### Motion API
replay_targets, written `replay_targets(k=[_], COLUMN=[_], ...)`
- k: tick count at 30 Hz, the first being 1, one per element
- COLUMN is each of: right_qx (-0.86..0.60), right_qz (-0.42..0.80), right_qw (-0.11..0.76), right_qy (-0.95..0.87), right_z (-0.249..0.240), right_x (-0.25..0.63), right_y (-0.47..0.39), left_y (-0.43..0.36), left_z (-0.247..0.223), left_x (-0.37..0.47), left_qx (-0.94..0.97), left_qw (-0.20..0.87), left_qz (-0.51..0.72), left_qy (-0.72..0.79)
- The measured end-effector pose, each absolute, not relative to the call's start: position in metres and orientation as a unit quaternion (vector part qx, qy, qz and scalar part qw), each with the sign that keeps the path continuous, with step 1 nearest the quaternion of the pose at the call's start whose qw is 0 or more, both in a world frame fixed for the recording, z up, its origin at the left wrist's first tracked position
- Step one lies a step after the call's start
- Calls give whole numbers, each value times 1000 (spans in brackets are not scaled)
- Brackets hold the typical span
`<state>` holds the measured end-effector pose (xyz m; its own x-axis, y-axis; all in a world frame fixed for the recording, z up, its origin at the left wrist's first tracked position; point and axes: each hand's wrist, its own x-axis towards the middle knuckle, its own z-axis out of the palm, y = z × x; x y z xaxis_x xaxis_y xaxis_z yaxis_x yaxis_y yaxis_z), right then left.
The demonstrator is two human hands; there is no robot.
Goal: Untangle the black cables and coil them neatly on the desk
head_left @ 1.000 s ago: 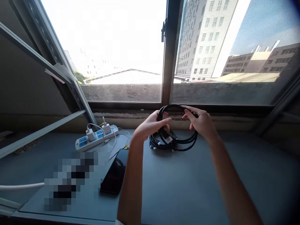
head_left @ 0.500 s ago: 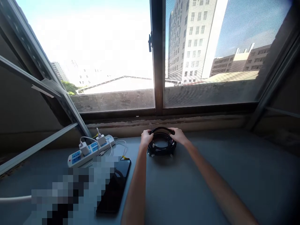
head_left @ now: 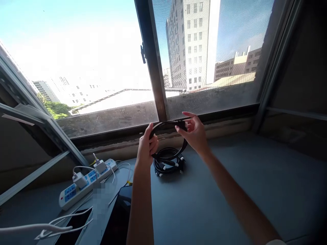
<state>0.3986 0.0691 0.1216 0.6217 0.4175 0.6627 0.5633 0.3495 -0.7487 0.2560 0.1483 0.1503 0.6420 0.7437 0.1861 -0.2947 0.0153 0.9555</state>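
Between my hands, a coiled black cable [head_left: 167, 157] is held up in a loop, tilted above the table. My left hand [head_left: 147, 144] wraps its fingers round the left side of the loop. At the upper right of the same loop, my right hand [head_left: 192, 131] pinches it between thumb and fingers, with the index finger raised. Beneath, a stack of coiled black cables [head_left: 167, 177] with white connector ends lies on the grey table [head_left: 194, 204]. The lower edge of the held loop overlaps the stack in view; whether they touch I cannot tell.
To the left lies a white power strip [head_left: 88, 183] with two white chargers plugged in. Nearer are a black tablet-like device [head_left: 117, 214] and white cables [head_left: 58, 228]. A metal frame [head_left: 57, 131] rises at left. Behind the table stands a window [head_left: 159, 102].
Both hands have lifted one black cable coil off the stack and raised it towards me. The other coils stay on the table. The view has shifted and tilted slightly.
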Motion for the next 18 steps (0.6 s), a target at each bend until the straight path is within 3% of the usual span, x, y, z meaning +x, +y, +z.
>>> replay_targets(k=[6, 13, 16, 18], right_qx=[-538, -471, -474, -500], right_qz=[37, 179, 156, 52], right_qw=[734, 763, 750, 732], right_qy=[-413, -405, -434, -460], right_z=[122, 127, 129, 129], right_x=[392, 398, 403, 405], right_y=[72, 69, 65, 63], left_y=[120, 130, 136, 138], left_z=[157, 150, 151, 152], left_x=[266, 273, 270, 268], left_qx=[524, 535, 520, 517], left_qw=[675, 657, 709, 725], left_qz=[496, 486, 432, 409], left_qy=[157, 215, 201, 202])
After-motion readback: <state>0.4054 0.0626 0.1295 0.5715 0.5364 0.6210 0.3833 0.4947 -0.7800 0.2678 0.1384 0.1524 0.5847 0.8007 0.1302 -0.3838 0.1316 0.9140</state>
